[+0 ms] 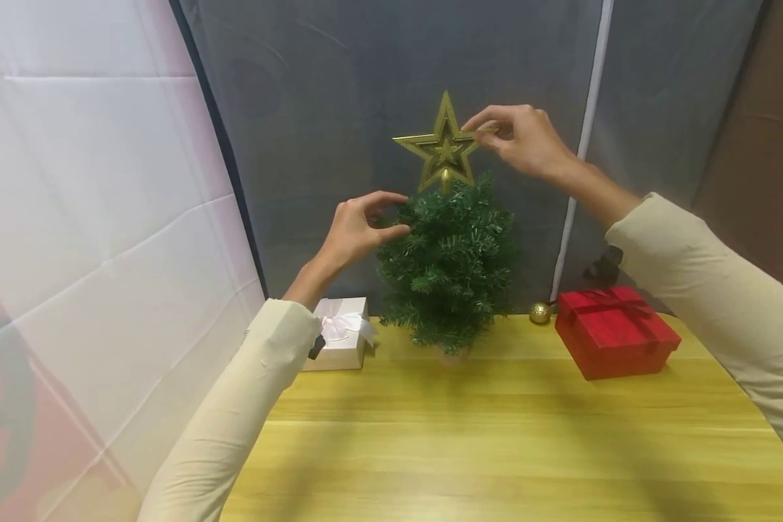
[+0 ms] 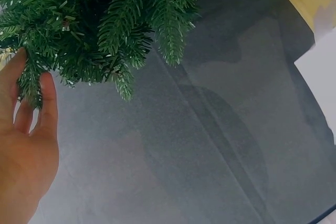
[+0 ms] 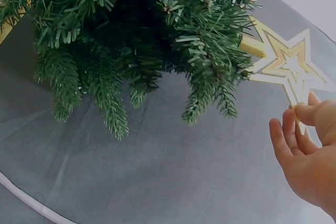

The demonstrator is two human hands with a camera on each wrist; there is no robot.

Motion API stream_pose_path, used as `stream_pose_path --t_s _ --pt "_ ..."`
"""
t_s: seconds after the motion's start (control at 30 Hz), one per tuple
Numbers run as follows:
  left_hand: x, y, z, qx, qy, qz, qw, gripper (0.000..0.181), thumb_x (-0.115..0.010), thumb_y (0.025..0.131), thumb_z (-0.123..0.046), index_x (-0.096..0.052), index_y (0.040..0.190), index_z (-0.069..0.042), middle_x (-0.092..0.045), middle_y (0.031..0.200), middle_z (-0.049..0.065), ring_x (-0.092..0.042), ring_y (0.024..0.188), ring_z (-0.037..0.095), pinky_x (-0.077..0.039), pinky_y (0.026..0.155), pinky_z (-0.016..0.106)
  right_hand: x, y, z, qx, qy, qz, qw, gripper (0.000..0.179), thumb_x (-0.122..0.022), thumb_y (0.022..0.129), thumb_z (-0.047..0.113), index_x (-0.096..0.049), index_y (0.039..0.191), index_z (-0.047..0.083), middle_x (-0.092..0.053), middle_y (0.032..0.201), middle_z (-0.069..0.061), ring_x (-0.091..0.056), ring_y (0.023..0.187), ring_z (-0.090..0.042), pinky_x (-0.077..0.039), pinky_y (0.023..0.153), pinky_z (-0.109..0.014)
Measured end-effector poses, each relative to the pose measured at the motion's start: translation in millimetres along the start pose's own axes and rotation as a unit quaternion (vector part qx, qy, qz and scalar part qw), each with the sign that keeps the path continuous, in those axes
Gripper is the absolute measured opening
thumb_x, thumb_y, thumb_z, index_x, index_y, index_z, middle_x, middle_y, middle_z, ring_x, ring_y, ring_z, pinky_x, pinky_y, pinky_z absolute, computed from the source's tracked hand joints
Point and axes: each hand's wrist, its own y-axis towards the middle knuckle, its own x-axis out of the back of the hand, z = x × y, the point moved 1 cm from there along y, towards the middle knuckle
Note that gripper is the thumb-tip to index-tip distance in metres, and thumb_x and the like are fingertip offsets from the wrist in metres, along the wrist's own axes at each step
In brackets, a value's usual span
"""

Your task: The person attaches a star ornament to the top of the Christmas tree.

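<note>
A gold star tree topper [image 1: 446,151] stands upright at the tip of a small green artificial Christmas tree [image 1: 453,250]. My right hand [image 1: 522,141] pinches one side point of the star between thumb and fingers. Its gold socket [image 3: 253,46] enters the top branches, whose needles hide the lower end. On the tree's upper left, my left hand [image 1: 359,225] has its thumb and fingers curved around a branch tip [image 2: 32,85]. That sprig lies between the fingers in the left wrist view.
The tree stands on a yellow wood-grain table [image 1: 496,435]. To its left is a white gift box [image 1: 349,355] with a pale bow. A gold ball ornament [image 1: 540,313] and a red gift box [image 1: 616,333] lie to the right. A grey curtain [image 1: 313,109] hangs close behind.
</note>
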Motion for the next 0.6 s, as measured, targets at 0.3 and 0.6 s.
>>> stream_pose_path --t_s 0.3,0.6 --pt "3.7 -0.9 3.0 -0.005 0.002 -0.001 1.0000 0.048 -0.086 0.088 -0.032 -0.071 0.133 -0.024 -0.066 0.140 0.002 -0.069 0.115 0.027 -0.057 0.095 0.045 15 -6.8 -3 0.031 -0.034 -0.022 0.9987 0.035 -0.067 0.104 0.027 -0.070 0.137 0.019 -0.075 0.122 -0.009 -0.072 0.111 -0.024 -0.055 0.097 -0.042" --pt "1.9 -6.6 7.7 -0.002 0.008 -0.007 0.9999 0.046 -0.084 0.090 -0.031 -0.071 0.134 -0.023 -0.066 0.139 0.005 -0.069 0.113 0.025 -0.057 0.094 0.047 28 -36.2 -22 0.041 -0.053 -0.036 0.9971 0.035 -0.074 0.099 0.028 -0.072 0.133 0.018 -0.078 0.115 -0.009 -0.067 0.090 0.010 -0.050 0.079 -0.011"
